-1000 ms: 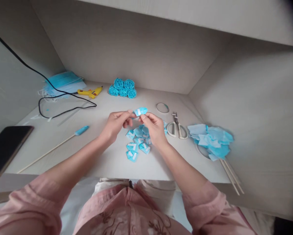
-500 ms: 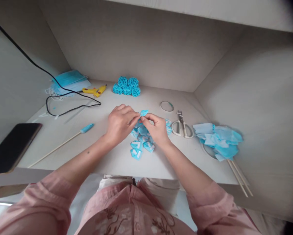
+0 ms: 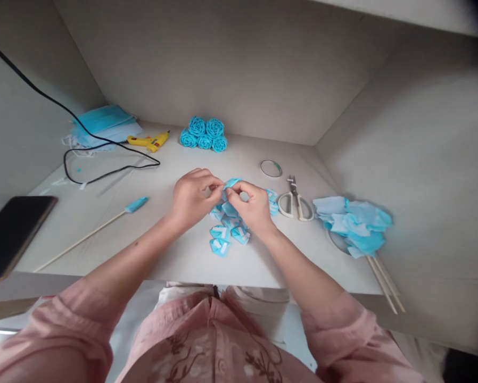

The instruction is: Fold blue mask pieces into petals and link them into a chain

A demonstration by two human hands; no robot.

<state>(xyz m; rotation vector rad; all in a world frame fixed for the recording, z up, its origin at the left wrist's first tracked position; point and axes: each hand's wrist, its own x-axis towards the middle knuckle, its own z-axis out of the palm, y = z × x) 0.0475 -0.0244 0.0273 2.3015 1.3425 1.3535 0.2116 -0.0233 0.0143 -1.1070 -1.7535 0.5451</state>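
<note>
Between my two hands, above the middle of the table, is a small folded blue piece of fabric [image 3: 233, 182], like mask cloth. My left hand [image 3: 195, 196] pinches its left edge with thumb and forefinger. My right hand [image 3: 252, 204] is closed on its right side, thumb in front. Below the hands lie several folded blue petal-like pieces [image 3: 220, 240] with white strips on them. More of these pieces [image 3: 271, 201] show to the right of my right hand; the hands partly hide the pile.
Scissors [image 3: 297, 202] and a tape roll [image 3: 271, 168] lie to the right, near crumpled blue cloth [image 3: 354, 223] and wooden sticks [image 3: 385, 282]. Blue roses [image 3: 204, 134], a yellow glue gun [image 3: 153, 141] and face masks [image 3: 103, 125] sit behind. A blue-tipped stick [image 3: 91, 234] and phone [image 3: 17, 234] lie left.
The blue piece has been turned and lies lower between my fingers, with my right thumb shifted left over it. The whole view has shifted slightly.
</note>
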